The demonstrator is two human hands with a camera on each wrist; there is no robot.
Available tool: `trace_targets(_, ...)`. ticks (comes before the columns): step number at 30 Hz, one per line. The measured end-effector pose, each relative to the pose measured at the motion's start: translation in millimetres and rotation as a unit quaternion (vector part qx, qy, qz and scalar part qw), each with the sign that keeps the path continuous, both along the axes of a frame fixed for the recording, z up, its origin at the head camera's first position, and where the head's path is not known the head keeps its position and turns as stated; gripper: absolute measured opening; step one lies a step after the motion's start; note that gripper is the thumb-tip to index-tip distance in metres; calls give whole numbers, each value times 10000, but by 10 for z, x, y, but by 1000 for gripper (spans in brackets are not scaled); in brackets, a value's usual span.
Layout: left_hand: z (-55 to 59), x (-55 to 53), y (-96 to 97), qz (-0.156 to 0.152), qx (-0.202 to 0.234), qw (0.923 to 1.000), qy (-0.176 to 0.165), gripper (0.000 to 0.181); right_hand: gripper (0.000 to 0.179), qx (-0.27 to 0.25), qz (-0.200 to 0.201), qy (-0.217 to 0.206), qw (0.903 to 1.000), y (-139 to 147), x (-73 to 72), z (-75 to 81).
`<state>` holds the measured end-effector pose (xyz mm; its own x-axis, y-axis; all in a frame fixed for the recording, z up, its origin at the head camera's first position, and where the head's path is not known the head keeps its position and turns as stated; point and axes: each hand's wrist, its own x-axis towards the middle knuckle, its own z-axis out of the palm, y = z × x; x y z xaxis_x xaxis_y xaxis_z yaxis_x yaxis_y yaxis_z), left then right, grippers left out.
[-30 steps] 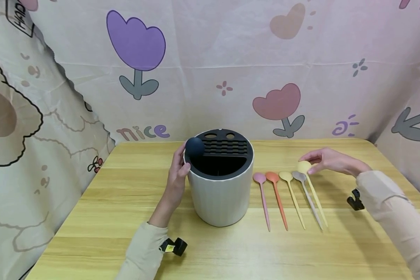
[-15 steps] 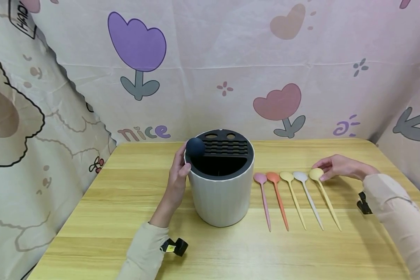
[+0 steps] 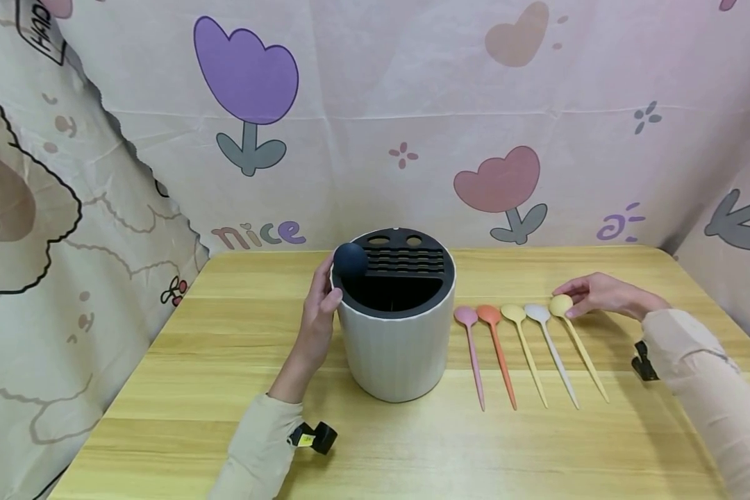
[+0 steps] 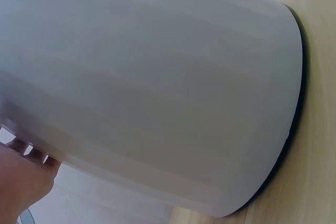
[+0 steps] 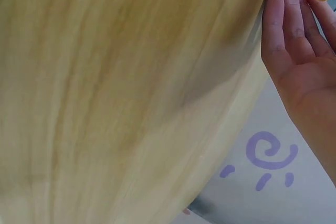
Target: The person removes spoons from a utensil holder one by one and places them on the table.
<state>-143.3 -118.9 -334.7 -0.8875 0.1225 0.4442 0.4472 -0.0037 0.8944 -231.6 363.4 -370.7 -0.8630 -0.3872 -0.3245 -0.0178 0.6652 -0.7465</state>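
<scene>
My left hand [image 3: 318,309] grips the upper left side of a pale ribbed utensil holder [image 3: 394,361], its thumb near the rim. In the left wrist view the holder's wall [image 4: 157,87] covers most of the picture, and part of the hand [image 4: 26,182] shows at lower left. My right hand [image 3: 606,295] pinches the bowl of the rightmost pale yellow spoon [image 3: 578,337], whose handle points toward me. To its left lie a light grey spoon [image 3: 550,340], another yellow spoon [image 3: 521,340], an orange spoon [image 3: 496,340] and a pink spoon [image 3: 471,340].
The holder's black lid [image 3: 434,292] has slots, two oval holes and a wide opening. A dark blue rounded piece [image 3: 350,260] sits at its left rim. Everything stands on a wooden table [image 3: 225,361], with a printed cloth [image 3: 350,180] hanging behind.
The right hand has carried the rightmost yellow spoon from over the grey spoon to the right, lowering it into the row. Since then it has shifted slightly left. The left hand stays put.
</scene>
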Motion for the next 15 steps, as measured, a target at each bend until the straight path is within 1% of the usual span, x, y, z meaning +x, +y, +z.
trace_targets(6, 9, 0, 2, 9, -48, 10000, -40, 71, 64, -233, -123, -112, 9996, 12, 23, -32)
trace_targets(12, 8, 6, 3, 49, -70, 9999, -82, 71, 59, -353, -39, -111, 9993, 57, 38, -77)
trace_targets(15, 10, 9, 6, 56, -67, 9999, -86, 71, 60, -372, 25, -60, 9993, 76, 45, -79)
